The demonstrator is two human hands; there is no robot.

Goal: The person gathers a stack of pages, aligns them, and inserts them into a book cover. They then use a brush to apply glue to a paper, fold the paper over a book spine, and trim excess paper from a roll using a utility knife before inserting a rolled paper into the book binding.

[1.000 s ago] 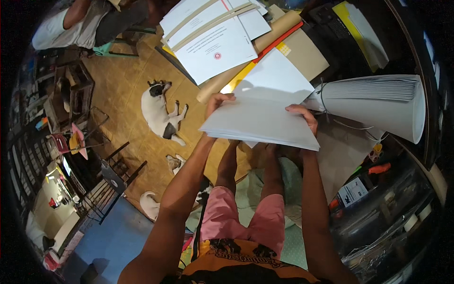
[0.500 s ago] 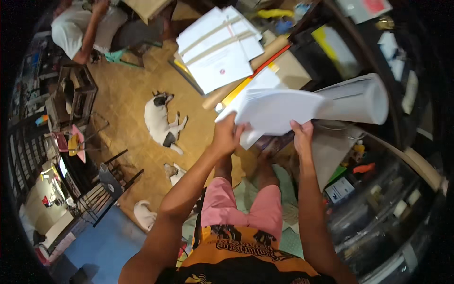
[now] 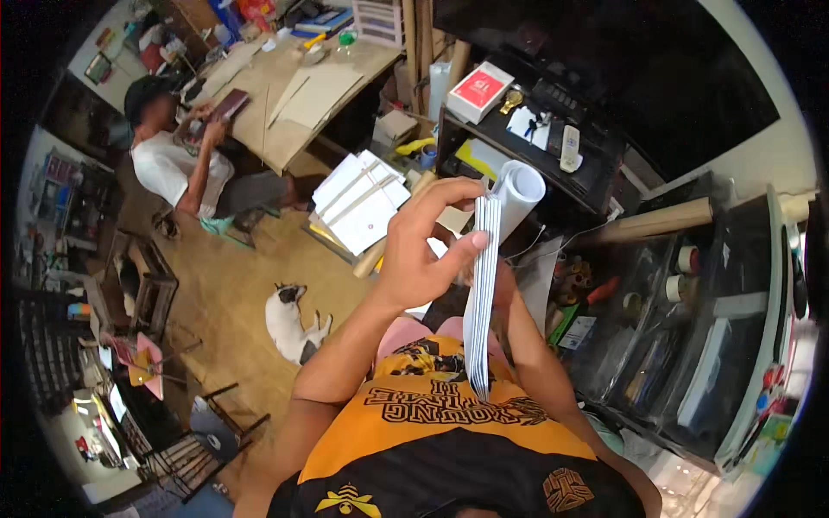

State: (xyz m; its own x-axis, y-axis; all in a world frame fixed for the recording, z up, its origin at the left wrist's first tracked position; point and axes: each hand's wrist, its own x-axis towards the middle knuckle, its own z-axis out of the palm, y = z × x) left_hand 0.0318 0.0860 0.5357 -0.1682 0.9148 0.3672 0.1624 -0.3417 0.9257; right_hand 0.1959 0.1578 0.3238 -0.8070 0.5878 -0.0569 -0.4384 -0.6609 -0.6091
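Note:
A stack of white paper sheets (image 3: 482,293) stands nearly edge-on in front of my chest, its layered edges facing up at me. My left hand (image 3: 432,246) is closed on its upper part, thumb on the near side and fingers over the top. Behind the stack is my right hand (image 3: 499,283); its fingers are hidden by the sheets, so its grip does not show. Just past the stack lies a large white paper roll (image 3: 522,194). Left of it, white envelopes or papers with tan bands (image 3: 358,203) rest on a pile of folders.
A black shelf unit (image 3: 553,164) holds a red-and-white box (image 3: 480,91) and a remote (image 3: 570,147). At right stands a plastic-covered cabinet (image 3: 682,328). A dog (image 3: 294,321) lies on the floor. Another person (image 3: 186,164) sits at the wooden table (image 3: 363,69), holding a dark flat object.
The sheets went from lying flat and fanned to upright and edge-on, nearer my body. My right hand moved behind them. The view has tilted up, bringing in the table and seated person.

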